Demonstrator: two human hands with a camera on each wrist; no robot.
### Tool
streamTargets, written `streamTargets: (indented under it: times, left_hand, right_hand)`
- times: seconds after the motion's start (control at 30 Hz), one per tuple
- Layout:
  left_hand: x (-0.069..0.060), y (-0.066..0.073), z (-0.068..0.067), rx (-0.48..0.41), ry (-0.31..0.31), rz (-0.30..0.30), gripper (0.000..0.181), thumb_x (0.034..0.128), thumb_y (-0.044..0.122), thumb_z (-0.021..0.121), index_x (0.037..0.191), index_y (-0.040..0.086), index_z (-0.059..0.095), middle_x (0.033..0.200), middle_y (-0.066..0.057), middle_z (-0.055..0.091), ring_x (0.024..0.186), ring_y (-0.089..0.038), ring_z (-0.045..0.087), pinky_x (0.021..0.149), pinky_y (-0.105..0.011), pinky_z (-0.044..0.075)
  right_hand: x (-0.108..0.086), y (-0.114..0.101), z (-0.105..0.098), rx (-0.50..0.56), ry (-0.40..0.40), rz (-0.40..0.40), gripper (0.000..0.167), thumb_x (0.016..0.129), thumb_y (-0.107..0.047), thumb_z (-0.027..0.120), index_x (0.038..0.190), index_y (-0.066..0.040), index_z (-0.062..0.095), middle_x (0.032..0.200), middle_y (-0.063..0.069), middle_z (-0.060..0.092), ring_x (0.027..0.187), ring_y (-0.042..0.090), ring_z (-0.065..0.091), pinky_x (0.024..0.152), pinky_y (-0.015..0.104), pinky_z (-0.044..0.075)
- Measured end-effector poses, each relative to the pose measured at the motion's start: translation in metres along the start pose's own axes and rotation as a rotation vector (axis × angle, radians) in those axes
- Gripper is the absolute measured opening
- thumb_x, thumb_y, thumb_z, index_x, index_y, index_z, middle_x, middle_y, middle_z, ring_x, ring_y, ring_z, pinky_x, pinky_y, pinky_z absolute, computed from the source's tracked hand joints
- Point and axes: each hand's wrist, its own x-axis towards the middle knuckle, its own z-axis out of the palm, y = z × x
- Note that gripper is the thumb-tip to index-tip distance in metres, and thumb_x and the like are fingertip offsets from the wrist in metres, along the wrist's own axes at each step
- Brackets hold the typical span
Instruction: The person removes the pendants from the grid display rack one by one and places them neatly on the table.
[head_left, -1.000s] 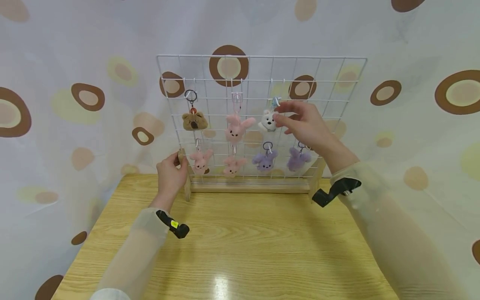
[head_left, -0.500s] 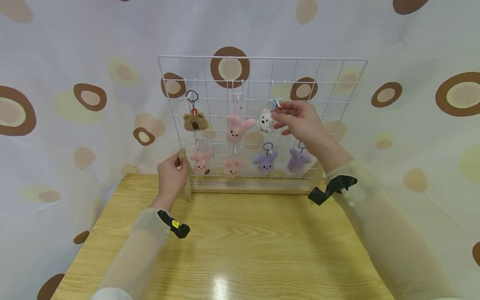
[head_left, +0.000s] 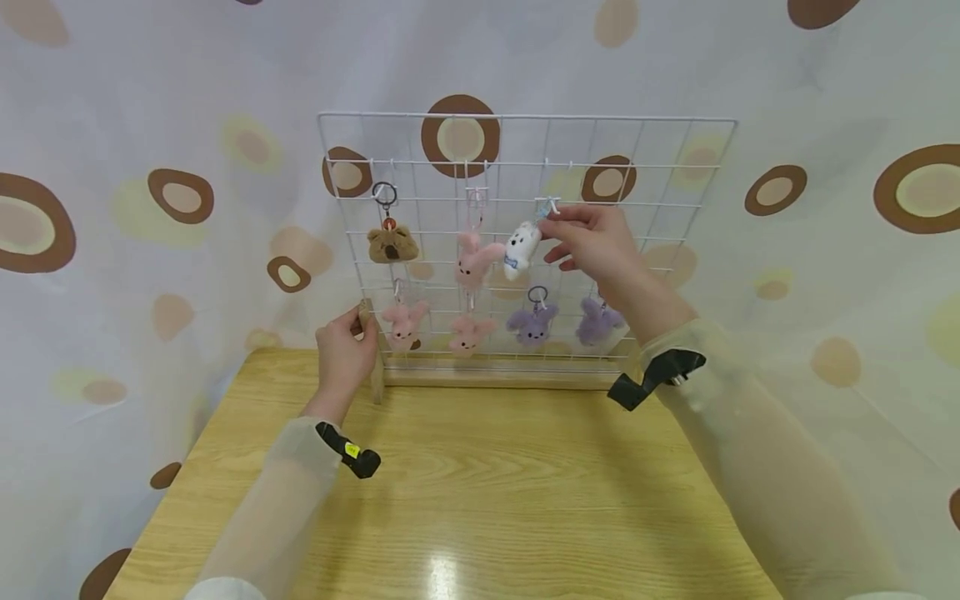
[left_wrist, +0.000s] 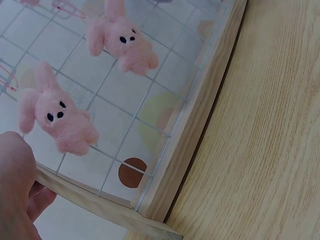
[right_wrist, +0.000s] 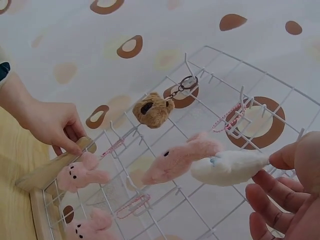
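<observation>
My right hand (head_left: 596, 246) pinches the upper end of a white plush keychain (head_left: 521, 248) between thumb and fingers, in front of a white wire grid rack (head_left: 525, 115). The plush has a dark-eyed face and a blue bow, and it tilts to the left. Something light blue (head_left: 544, 209) shows by the hook above my fingertips; whether it still hangs there I cannot tell. In the right wrist view the white plush (right_wrist: 227, 168) overlaps a pink bunny plush (right_wrist: 175, 161). With thumb and fingers my left hand (head_left: 345, 358) grips the rack's wooden side post (left_wrist: 100, 201).
A brown bear-like plush (head_left: 392, 244) hangs at the rack's upper left. Below it are pink bunny plushes (head_left: 405, 325) and purple ones (head_left: 533, 325) on hooks. The rack stands at the back of a wooden table (head_left: 480, 475), before a patterned curtain (head_left: 847, 250).
My right hand has shifted slightly left, and the white plush has swung left and tilted, nearer the pink bunny. My left hand stays on the post.
</observation>
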Motion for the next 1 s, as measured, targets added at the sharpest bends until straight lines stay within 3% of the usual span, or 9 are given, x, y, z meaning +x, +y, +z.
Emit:
streamTargets:
  times: [0.27, 0.43, 0.7, 1.0]
  left_hand:
    - [-0.0015, 0.0012, -0.0026, 0.000, -0.014, -0.016, 0.019, 0.1039, 0.014, 0.064, 0.105, 0.000, 0.077, 0.095, -0.018, 0.078, 0.096, -0.034, 0.076, 0.084, -0.052, 0.059]
    - [-0.0019, 0.0020, -0.0033, 0.000, -0.017, -0.026, 0.021, 0.1034, 0.013, 0.065, 0.113, 0.000, 0.078, 0.100, -0.019, 0.078, 0.098, -0.034, 0.076, 0.087, -0.053, 0.059]
    - [-0.0027, 0.0018, -0.0034, -0.003, -0.009, -0.017, 0.021, 0.1031, 0.014, 0.066, 0.114, 0.001, 0.079, 0.100, -0.018, 0.079, 0.097, -0.034, 0.076, 0.089, -0.053, 0.059]
    - [-0.0019, 0.0001, -0.0020, 0.012, 0.014, 0.013, 0.019, 0.1022, 0.013, 0.066, 0.108, 0.000, 0.079, 0.097, -0.018, 0.079, 0.094, -0.034, 0.077, 0.089, -0.054, 0.059]
  right_hand:
    - [0.0024, -0.0004, 0.0042, 0.005, 0.003, 0.009, 0.042, 0.105, -0.034, 0.068, 0.136, -0.005, 0.068, 0.113, 0.009, 0.074, 0.086, 0.027, 0.071, 0.080, 0.035, 0.058]
    - [0.0032, 0.0009, 0.0053, 0.051, 0.008, -0.014, 0.042, 0.105, -0.034, 0.068, 0.133, -0.003, 0.069, 0.108, 0.006, 0.072, 0.082, 0.022, 0.066, 0.077, 0.031, 0.057]
    - [0.0004, 0.0044, 0.0020, 0.066, 0.021, -0.040, 0.036, 0.105, -0.029, 0.067, 0.132, -0.004, 0.072, 0.107, 0.005, 0.070, 0.079, 0.018, 0.065, 0.069, 0.025, 0.055]
    - [-0.0017, 0.0043, -0.0042, 0.099, -0.011, -0.082, 0.032, 0.106, -0.018, 0.066, 0.132, -0.001, 0.071, 0.112, 0.016, 0.075, 0.069, 0.012, 0.059, 0.067, 0.023, 0.057]
